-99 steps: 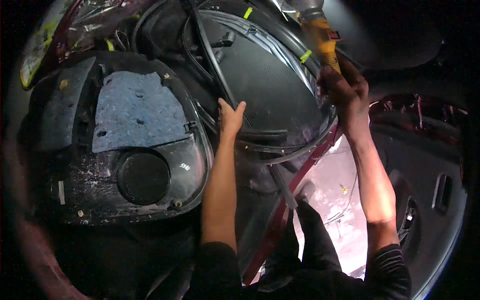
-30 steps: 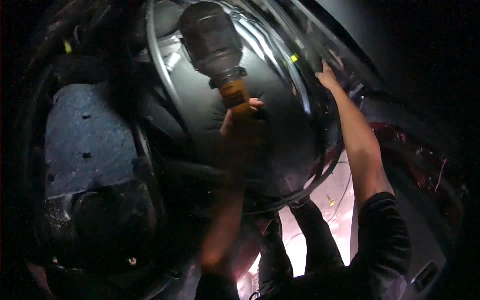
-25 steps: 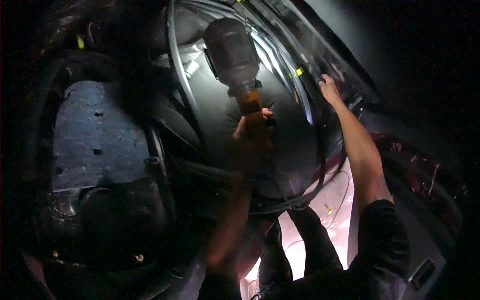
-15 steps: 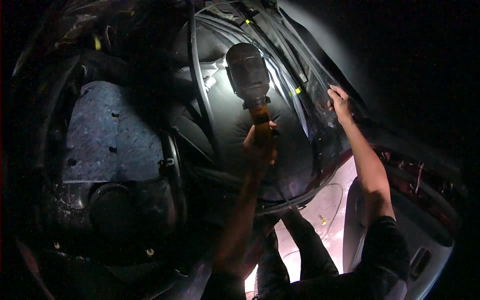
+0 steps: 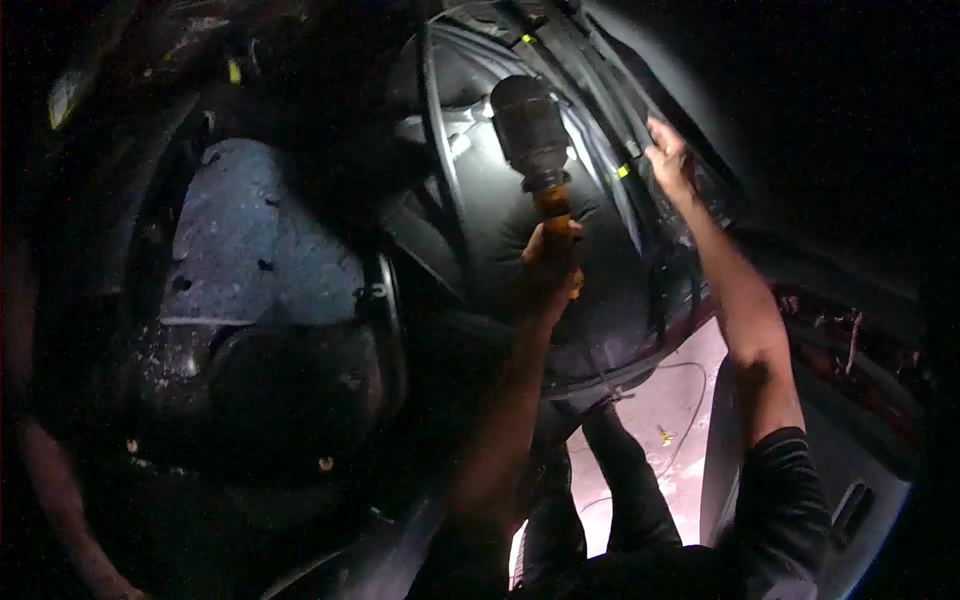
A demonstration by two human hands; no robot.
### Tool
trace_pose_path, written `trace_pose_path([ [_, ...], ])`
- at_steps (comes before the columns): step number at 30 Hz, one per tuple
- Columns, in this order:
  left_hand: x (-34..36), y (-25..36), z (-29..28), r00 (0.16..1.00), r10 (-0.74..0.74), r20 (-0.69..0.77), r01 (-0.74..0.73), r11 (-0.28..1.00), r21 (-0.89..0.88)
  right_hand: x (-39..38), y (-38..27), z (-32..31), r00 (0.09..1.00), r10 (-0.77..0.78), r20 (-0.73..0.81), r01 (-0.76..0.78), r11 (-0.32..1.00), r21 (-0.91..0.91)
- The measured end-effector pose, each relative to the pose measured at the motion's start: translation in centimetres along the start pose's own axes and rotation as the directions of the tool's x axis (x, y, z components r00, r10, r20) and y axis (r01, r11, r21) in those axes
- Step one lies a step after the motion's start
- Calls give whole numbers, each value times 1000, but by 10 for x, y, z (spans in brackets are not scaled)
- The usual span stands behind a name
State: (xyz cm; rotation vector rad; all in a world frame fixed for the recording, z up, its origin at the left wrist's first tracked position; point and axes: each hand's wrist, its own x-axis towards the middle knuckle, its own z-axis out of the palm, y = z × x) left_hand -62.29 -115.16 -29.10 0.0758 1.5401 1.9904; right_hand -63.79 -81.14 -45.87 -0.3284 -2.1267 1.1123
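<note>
My left hand (image 5: 548,258) is wrapped round the orange handle of a work lamp (image 5: 527,125). Its dark, rounded head points away from me, and its light falls on a smooth dark panel (image 5: 490,220) behind it. A bundle of dark cables (image 5: 588,125) with yellow tape bands (image 5: 622,172) runs along the right of that panel. Farther right, my right hand (image 5: 672,165) is raised beside the cables, against the dark edge of the opening. Its fingers are bent together; whatever lies between them is too small and dim to make out.
On the left a blue-grey padded sheet (image 5: 240,240) lies in a dark car interior. A dark upright hose (image 5: 432,130) stands left of the lamp. Below, pale floor (image 5: 690,385) shows with a thin cable on it. A door panel (image 5: 850,510) is at lower right.
The whole view has shifted, so the scene sits farther right. My right hand has moved up and closer to the cables. The lamp stays in my left hand, before the same panel.
</note>
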Motion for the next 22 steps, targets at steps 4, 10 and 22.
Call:
trace_pose_path([
  [4,-2,-18,-23,986,163,-47,-164,986,-11,18,-169,15,948,196,252,-117,948,-297],
  [10,-21,31,-12,970,233,-69,-225,968,110,-151,-278,-25,731,319,603,-322,941,-108],
  [22,-42,75,-76,914,402,48,-390,842,373,-112,-366,54,658,502,561,-713,655,250],
])
